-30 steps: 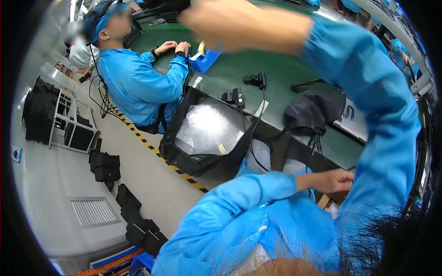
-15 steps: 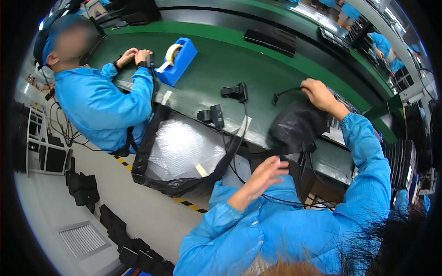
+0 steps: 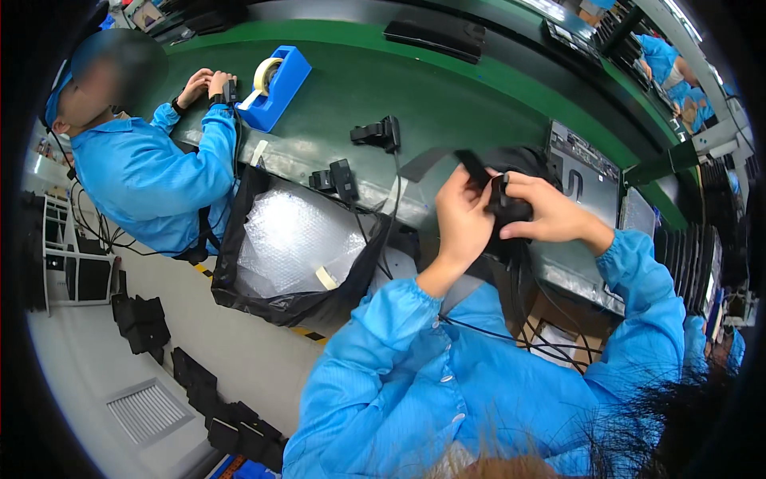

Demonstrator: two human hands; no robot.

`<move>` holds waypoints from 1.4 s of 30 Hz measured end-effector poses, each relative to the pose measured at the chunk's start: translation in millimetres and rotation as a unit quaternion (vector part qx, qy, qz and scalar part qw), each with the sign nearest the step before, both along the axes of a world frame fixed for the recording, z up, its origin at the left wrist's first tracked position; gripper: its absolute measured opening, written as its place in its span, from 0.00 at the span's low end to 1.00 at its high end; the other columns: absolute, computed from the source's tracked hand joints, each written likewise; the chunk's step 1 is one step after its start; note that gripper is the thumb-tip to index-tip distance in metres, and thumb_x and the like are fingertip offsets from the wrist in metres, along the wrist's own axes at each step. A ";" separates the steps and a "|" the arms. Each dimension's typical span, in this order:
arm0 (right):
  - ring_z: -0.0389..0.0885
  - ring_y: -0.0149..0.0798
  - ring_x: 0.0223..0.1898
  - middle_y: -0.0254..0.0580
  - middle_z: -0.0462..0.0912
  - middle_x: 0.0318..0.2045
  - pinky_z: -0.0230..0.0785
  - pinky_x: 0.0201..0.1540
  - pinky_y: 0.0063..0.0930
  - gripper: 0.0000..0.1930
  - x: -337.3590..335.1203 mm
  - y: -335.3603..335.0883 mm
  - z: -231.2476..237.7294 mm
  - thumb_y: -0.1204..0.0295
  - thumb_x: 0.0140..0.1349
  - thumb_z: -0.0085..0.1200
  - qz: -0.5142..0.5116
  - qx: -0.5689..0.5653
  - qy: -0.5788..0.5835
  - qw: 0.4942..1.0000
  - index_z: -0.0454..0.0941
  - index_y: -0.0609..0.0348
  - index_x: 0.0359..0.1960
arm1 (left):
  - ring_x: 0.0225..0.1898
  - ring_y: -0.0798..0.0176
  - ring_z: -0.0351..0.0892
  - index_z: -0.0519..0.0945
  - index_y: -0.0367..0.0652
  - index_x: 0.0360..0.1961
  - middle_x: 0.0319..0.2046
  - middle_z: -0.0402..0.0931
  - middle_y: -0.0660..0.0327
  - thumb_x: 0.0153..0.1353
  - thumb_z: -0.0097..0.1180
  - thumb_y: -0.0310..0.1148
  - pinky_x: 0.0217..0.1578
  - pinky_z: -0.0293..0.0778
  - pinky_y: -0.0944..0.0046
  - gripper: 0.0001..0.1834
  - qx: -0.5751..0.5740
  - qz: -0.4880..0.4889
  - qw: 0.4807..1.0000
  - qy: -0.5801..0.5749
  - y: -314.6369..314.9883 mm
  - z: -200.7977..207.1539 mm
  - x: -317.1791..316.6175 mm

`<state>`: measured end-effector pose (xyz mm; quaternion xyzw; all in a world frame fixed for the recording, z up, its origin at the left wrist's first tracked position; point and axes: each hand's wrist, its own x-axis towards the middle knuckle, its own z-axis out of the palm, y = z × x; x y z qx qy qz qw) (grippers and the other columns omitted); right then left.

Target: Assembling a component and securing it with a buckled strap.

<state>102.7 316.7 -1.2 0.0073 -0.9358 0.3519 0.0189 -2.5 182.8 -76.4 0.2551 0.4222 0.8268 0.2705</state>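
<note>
My left hand [image 3: 460, 223] and my right hand [image 3: 552, 211] are close together at the table's near edge, both closed. Between the left fingers is a black strap [image 3: 475, 166], its loose end sticking up and partly smeared by motion. A small black piece [image 3: 511, 209] lies in the right hand's grip, touching the strap; its exact kind is hidden by the fingers. Behind both hands is a soft black bag or pouch [image 3: 527, 160], mostly covered. Black cables [image 3: 523, 295] hang below them. To the left lie two small black devices with straps or clips, one farther back [image 3: 377, 134], one nearer [image 3: 337, 180].
A blue tape dispenser [image 3: 275, 92] stands on the green table [image 3: 335, 88]. A black-lined bin [image 3: 227, 279] with bubble wrap is at the near edge. A co-worker [image 3: 152, 176] sits at left. An opened laptop part [image 3: 586, 172] lies at right beside a metal post [image 3: 662, 164].
My left hand has risen from over my lap and closed on the strap. My right hand has come back toward it and down from the bag's far side. The view has shifted slightly.
</note>
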 end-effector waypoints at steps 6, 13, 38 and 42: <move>0.73 0.27 0.26 0.32 0.77 0.29 0.65 0.29 0.22 0.08 32.2 12.7 -28.2 0.71 0.72 0.57 -0.221 -0.253 0.086 0.938 0.75 0.59 0.33 | 0.52 0.58 0.82 0.74 0.37 0.63 0.54 0.82 0.53 0.62 0.66 0.30 0.51 0.76 0.58 0.28 -0.095 -0.053 0.954 0.281 -13.2 55.9 -17.6; 0.51 0.21 0.20 0.20 0.53 0.16 0.49 0.27 0.23 0.18 41.0 33.7 60.5 0.56 0.80 0.45 -0.298 -0.350 0.236 0.856 0.68 0.52 0.32 | 0.52 0.62 0.82 0.78 0.33 0.53 0.49 0.80 0.57 0.73 0.54 0.24 0.57 0.76 0.62 0.10 -0.172 -0.178 0.968 0.045 -174.3 -19.4 -54.1; 0.45 0.23 0.18 0.21 0.52 0.16 0.47 0.26 0.23 0.17 161.5 -41.6 125.7 0.56 0.83 0.35 -0.274 -0.399 0.256 0.837 0.64 0.48 0.35 | 0.71 0.51 0.65 0.58 0.55 0.73 0.71 0.64 0.52 0.74 0.55 0.44 0.67 0.63 0.44 0.31 -0.050 -0.357 0.863 -0.355 -101.3 -133.8 99.1; 0.46 0.22 0.17 0.20 0.53 0.14 0.45 0.23 0.23 0.18 233.3 -50.7 123.4 0.56 0.83 0.33 -0.278 -0.397 0.265 0.834 0.64 0.47 0.34 | 0.67 0.52 0.70 0.60 0.54 0.71 0.68 0.68 0.51 0.72 0.56 0.41 0.62 0.69 0.44 0.30 -0.086 -0.267 0.914 -0.292 -134.2 -141.6 70.3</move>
